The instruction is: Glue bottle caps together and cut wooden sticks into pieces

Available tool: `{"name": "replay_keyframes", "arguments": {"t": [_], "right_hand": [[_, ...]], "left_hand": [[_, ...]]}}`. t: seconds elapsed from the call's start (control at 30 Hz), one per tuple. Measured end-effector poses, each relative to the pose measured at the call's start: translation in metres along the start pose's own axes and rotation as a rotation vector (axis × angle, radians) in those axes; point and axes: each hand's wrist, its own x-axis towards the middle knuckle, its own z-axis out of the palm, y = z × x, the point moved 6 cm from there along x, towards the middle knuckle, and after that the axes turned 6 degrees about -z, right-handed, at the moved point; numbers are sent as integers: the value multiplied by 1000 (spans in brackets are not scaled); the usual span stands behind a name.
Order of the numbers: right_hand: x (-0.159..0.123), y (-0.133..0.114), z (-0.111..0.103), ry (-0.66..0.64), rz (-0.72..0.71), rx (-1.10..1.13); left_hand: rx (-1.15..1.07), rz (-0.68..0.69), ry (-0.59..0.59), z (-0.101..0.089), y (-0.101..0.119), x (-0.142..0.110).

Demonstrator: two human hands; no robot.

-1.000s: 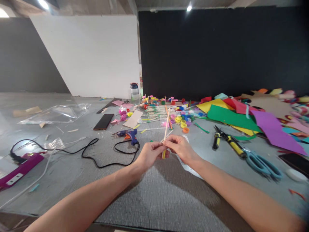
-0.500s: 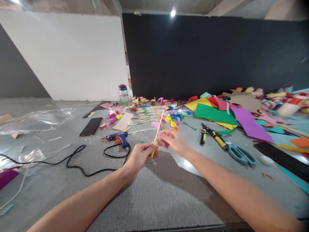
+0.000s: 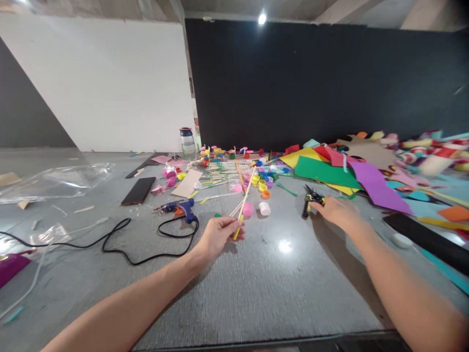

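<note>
My left hand point(image 3: 216, 237) is closed in a pinch on a thin pale wooden stick point(image 3: 248, 192), tilted up and away. A yellow piece point(image 3: 238, 231) wraps or lies along the stick's lower end, partly covered by the fingers. Another pale stick point(image 3: 235, 210) shows just beside it. Over on the right, my right hand point(image 3: 337, 212) lies over the handles of black-and-yellow pliers point(image 3: 312, 195). It is slightly blurred, and whether its fingers have closed on them is hidden. A pink cap point(image 3: 248, 209) and a white cap point(image 3: 264, 209) lie between the hands.
Left of centre lies a blue glue gun point(image 3: 186, 209) with a looping black cord point(image 3: 137, 262). Behind it are a dark phone point(image 3: 138, 190) and a bottle point(image 3: 188, 144). Coloured sheets, including a green one point(image 3: 322, 173), spread at the back right near a black case point(image 3: 425, 239).
My right hand has left the stick and moved right to the pliers, covering the blue-handled scissors. The left hand still holds the stick. The pink and white caps have come into view.
</note>
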Motion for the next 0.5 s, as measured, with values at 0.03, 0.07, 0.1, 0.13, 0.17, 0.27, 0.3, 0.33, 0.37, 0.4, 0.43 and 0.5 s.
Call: {"name": "replay_keyframes", "arguments": {"t": [0.03, 0.07, 0.1, 0.13, 0.17, 0.27, 0.3, 0.33, 0.37, 0.4, 0.43, 0.5], "right_hand": [[1, 1, 4, -7, 9, -15], [3, 1, 8, -13, 13, -25], [5, 1, 10, -20, 11, -30], [7, 0, 11, -26, 6, -33], [9, -1, 13, -32, 0, -35], [13, -2, 16, -44, -9, -45], [13, -2, 17, -45, -7, -51], [14, -1, 18, -47, -5, -56], [14, -1, 19, -49, -5, -60], [14, -1, 20, -53, -5, -61], [14, -1, 20, -60, -3, -61], [15, -1, 21, -73, 3, -54]], "left_hand": [[-1, -1, 0, 0, 0, 0], [-2, -3, 1, 1, 0, -1], [-4, -4, 3, 1, 0, -1], [-6, -6, 4, 1, 0, -1], [-9, -7, 6, 0, 0, -2], [-18, -4, 11, 0, 1, -3], [-20, -2, 13, 0, 1, -3], [-20, 0, 15, 0, 1, -3], [-18, 0, 17, 0, 1, -3], [-15, -1, 18, -1, 0, -3], [-12, -2, 20, -1, 0, -3], [-3, -9, 22, -2, -1, -3]]}}
